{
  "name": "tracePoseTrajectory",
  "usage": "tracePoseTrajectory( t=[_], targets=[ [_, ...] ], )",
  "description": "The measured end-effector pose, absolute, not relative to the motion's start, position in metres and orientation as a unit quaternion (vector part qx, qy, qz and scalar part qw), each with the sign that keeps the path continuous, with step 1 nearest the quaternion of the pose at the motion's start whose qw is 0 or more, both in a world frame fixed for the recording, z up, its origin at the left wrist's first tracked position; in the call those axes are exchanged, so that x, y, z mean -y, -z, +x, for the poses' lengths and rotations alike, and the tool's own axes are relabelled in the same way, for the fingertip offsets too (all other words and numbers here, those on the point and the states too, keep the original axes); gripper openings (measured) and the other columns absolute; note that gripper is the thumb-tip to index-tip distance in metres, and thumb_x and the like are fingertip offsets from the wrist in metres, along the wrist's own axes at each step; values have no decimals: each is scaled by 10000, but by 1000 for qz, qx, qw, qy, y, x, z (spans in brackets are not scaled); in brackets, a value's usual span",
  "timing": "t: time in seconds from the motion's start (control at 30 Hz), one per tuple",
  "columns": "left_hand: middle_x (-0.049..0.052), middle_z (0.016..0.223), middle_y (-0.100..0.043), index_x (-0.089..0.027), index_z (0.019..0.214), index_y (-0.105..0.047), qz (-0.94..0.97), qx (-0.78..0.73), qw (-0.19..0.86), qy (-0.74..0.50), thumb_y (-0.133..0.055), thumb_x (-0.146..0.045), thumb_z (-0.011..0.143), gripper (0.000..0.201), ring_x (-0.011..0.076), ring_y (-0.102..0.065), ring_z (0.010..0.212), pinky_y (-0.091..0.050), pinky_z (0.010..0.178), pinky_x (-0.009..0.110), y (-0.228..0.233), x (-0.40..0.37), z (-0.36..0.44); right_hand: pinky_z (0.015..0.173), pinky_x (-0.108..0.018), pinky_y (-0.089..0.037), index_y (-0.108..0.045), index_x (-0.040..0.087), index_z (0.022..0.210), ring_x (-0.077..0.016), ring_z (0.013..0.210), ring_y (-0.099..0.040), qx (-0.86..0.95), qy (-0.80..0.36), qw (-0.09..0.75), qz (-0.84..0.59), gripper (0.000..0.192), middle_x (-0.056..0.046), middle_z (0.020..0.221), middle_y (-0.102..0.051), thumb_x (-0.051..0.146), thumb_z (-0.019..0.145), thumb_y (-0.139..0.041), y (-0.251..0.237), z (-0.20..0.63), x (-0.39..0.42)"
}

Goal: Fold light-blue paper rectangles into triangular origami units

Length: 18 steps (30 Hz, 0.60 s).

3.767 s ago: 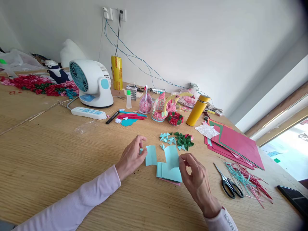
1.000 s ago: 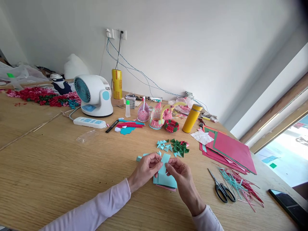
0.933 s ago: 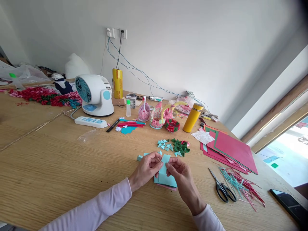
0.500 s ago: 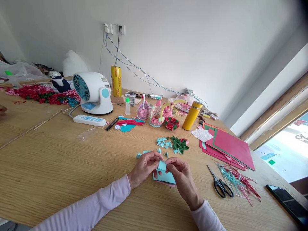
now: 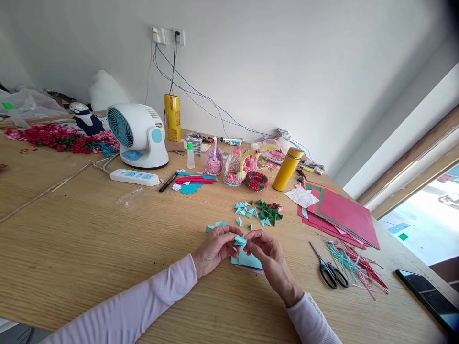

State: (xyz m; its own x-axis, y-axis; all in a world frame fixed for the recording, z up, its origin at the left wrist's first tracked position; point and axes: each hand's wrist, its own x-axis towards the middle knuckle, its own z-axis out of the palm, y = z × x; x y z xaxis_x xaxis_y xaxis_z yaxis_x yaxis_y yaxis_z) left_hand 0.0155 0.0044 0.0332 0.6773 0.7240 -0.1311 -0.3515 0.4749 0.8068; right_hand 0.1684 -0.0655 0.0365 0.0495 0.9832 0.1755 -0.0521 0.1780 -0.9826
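Between my fingertips is a small piece of light blue paper [image 5: 240,240], partly folded. My left hand [image 5: 216,248] pinches its left side. My right hand [image 5: 269,255] has thumb and forefinger closed at its right edge. Below the hands lies a stack of light blue paper sheets [image 5: 246,261] with a pink edge showing underneath, partly covered by my fingers. Just beyond are small folded light blue triangles [image 5: 245,210] and a pile of dark green ones [image 5: 268,211]. More light blue paper pieces [image 5: 214,227] lie behind my left hand.
Right of my hands are black-handled scissors [image 5: 330,270], cut paper strips [image 5: 353,267], a phone [image 5: 428,296] and red paper sheets [image 5: 347,215]. Farther back stand a yellow bottle [image 5: 288,169], woven-looking paper baskets [image 5: 234,169], a white fan [image 5: 138,136] and a power strip [image 5: 134,177].
The light blue piece was a flat square facing me; now it is tilted and looks narrower, folded over between my fingers. The view has shifted slightly.
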Motion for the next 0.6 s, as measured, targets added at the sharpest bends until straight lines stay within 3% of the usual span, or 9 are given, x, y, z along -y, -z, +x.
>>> tracePoseTrajectory(
  t=[0.13,0.23,0.4,0.5,0.6],
  targets=[
    [13,610,-595,-107,850,-627,371,-224,851,-298,-667,-215,718,175,83,-556,522,-461,472,168,-33,-4,15,598,-241,-441,-660,198,898,-137,705,-549,551,-407,574,-448,168,-28,862,-596,346,820,-671,-38,168,66],
    [-23,594,-541,-129,856,-598,402,-222,840,-288,-607,-207,738,142,59,-452,438,-440,432,180,-36,-1,15,536,-235,-420,-660,186,826,-126,623,-522,528,-387,589,-474,203,-15,755,-583,384,794,-692,-36,168,65],
    [-41,603,-484,-133,967,-604,573,-247,690,-368,-524,-305,824,237,85,-465,477,-440,449,207,-45,3,11,486,-239,-395,-657,170,795,-119,516,-498,485,-368,599,-521,272,11,571,-557,434,757,-711,-36,171,62],
    [-32,604,-524,-121,1007,-627,645,-268,611,-373,-655,-346,775,324,89,-503,498,-439,464,195,-48,3,11,490,-247,-410,-660,172,787,-125,521,-515,491,-358,591,-531,269,0,594,-578,433,751,-713,-36,171,62],
    [-26,569,-541,-118,922,-657,645,-271,600,-388,-682,-386,761,314,95,-523,479,-448,449,197,-47,3,15,521,-257,-434,-670,175,787,-131,558,-533,521,-346,570,-533,242,-22,664,-616,417,780,-690,-35,170,63]
  ],
)
